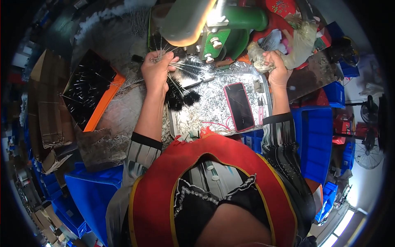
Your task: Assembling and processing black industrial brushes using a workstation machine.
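My left hand (157,71) is closed round the wire stems of several small black-bristled brushes (175,89), which fan out to the right and downward. It is just below the rounded front of a green machine (233,25). My right hand (276,68) is closed on a handwheel rim (302,49) wrapped in cloudy, yellowish plastic, at the machine's right side. Between and below my hands lies a metal tray (197,117) strewn with short wire clippings. A phone with a pink edge (239,106) rests in it.
An orange-edged box (105,103) full of black brushes stands on the worn bench (111,150) at left. Small pink-handled snippers (260,112) lie in the tray's right side. Blue bins stand at left (94,187) and right (314,138). A fan (368,152) is at far right.
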Demonstrator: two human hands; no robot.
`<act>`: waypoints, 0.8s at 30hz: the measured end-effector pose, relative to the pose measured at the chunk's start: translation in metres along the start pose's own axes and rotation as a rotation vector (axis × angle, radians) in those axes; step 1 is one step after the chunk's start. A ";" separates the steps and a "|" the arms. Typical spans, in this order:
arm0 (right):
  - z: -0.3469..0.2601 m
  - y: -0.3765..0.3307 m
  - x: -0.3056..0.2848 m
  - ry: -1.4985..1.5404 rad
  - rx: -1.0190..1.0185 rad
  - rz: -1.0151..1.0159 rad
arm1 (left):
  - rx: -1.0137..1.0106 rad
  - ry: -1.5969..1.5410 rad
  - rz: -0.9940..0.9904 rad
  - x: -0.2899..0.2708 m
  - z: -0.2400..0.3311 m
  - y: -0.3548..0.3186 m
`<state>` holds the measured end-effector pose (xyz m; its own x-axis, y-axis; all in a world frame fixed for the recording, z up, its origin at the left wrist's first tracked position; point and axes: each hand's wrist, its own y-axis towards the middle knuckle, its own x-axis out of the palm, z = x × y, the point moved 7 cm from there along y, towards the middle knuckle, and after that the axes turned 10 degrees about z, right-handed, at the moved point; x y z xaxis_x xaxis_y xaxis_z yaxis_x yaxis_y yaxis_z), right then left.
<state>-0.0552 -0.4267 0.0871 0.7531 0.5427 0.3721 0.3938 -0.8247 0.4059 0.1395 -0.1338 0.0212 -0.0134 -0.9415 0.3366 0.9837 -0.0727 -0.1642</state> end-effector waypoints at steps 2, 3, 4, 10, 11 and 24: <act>-0.013 -0.003 0.005 -0.089 0.079 0.043 | 0.020 -0.015 0.012 -0.010 0.000 -0.001; -0.015 -0.008 0.003 -0.182 0.163 0.086 | 0.034 -0.029 0.027 -0.014 0.001 -0.002; -0.017 -0.011 0.000 -0.180 0.163 0.080 | 0.040 -0.057 0.035 -0.015 0.003 -0.004; 0.018 -0.068 -0.026 -0.453 0.218 0.131 | 0.044 -0.055 0.046 -0.021 0.005 -0.008; 0.024 -0.087 -0.015 -0.506 0.338 0.079 | 0.041 -0.048 0.043 -0.021 0.004 -0.009; -0.002 -0.156 0.183 -0.995 -0.610 -0.719 | 0.061 -0.085 0.097 -0.041 -0.001 -0.020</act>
<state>0.0200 -0.1983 0.0938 0.6423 0.2614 -0.7205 0.7573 -0.0717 0.6491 0.1203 -0.0943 0.0098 0.0954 -0.9116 0.3999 0.9887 0.0403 -0.1442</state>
